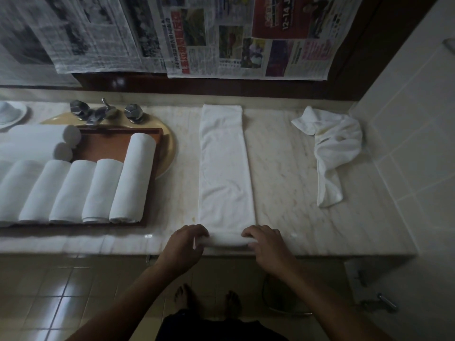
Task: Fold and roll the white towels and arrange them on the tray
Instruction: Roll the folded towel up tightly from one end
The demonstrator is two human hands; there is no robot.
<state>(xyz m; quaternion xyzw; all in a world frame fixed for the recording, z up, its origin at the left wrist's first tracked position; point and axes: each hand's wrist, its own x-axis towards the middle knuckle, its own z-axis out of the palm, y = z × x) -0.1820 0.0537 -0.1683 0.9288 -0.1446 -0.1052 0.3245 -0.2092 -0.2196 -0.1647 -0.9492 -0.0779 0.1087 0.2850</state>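
Nearest me, left hand (188, 238) and right hand (264, 238) curl round the rolled end of the towel (225, 168), right of the tray (105, 143); it looks soft and limp, best held at both ends.

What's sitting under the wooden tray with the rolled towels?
The tray rests over a yellowish sink basin, whose rim shows past its right and far edges, near the faucet. The bowl and drain beneath are covered.
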